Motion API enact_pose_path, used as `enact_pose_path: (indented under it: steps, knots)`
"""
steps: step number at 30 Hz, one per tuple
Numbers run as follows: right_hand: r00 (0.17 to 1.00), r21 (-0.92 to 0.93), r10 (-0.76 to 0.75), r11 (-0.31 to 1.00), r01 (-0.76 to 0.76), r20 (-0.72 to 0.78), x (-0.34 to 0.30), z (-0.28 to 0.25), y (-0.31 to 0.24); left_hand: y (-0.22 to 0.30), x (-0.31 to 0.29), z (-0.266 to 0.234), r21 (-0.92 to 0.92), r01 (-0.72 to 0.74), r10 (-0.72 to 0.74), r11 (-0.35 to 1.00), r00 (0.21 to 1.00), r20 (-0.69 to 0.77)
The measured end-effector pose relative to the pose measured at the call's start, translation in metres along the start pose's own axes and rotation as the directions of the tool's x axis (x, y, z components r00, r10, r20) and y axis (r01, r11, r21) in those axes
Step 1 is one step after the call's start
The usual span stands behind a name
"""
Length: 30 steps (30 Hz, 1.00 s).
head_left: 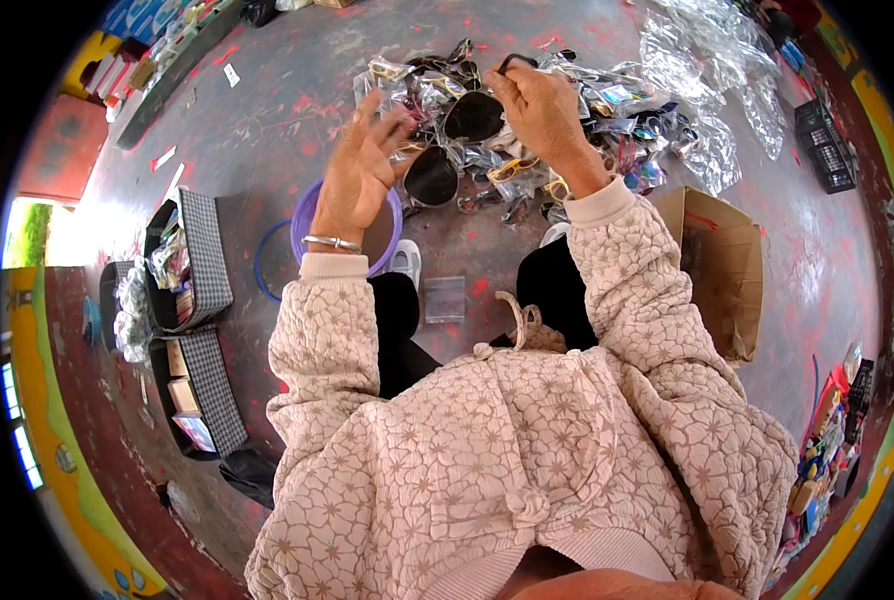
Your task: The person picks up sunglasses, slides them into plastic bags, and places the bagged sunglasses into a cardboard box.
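Note:
A pair of sunglasses with large dark lenses (pixel 474 117) hangs over a heap of eyewear. My right hand (pixel 547 112) pinches it by a dark temple arm, fingers closed. To the left, my left hand (pixel 359 172) is raised with its fingers apart, slightly smeared by motion, and nothing shows in it. Its fingertips are close to the nearer lens. Beneath both hands spreads the heap of glasses (pixel 512 170), many in clear plastic sleeves. A purple basin (pixel 395 232) stands under my left wrist, its inside partly hidden.
An open cardboard box (pixel 737 290) stands to my right. Two checked fabric bins (pixel 207 260) with packets and boxes are at left. Clear plastic wrap (pixel 702 75) lies beyond the heap, and a black crate (pixel 825 145) at far right. A small clear bag (pixel 445 299) lies between my feet.

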State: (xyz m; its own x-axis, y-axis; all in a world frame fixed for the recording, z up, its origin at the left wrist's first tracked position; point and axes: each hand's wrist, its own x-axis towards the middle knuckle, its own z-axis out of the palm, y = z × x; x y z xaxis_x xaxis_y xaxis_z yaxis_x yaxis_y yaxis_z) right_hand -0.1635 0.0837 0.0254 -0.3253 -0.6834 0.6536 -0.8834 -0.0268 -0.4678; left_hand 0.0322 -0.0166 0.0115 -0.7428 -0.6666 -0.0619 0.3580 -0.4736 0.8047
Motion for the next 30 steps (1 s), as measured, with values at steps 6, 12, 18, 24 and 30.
enact_pose_path:
  steps: [6,12,18,24,30]
  knots:
    - [0.985,0.088,-0.107,0.989,0.119,-0.133,-0.001,0.01,0.002,-0.023,-0.01,0.021,-0.043,0.323,-0.284,0.945,0.881,0.379]
    - [0.884,0.197,0.427,0.866,-0.46,0.188,0.004,0.009,0.013,-0.025,0.009,-0.01,-0.229,0.337,-0.296,0.913,0.935,0.196]
    - [0.718,0.848,0.692,0.336,-0.411,0.074,0.001,0.02,-0.005,-0.032,0.011,-0.01,-0.06,0.261,-0.26,0.964,0.965,0.027]
    - [0.989,0.341,0.072,0.94,-0.024,-0.13,-0.016,0.061,-0.018,-0.036,0.002,0.013,-0.025,0.198,-0.197,0.98,0.98,0.041]
    - [0.996,0.21,-0.088,0.974,0.079,0.032,-0.017,0.063,-0.021,-0.033,-0.001,0.012,0.123,0.039,-0.045,0.992,0.998,0.045]
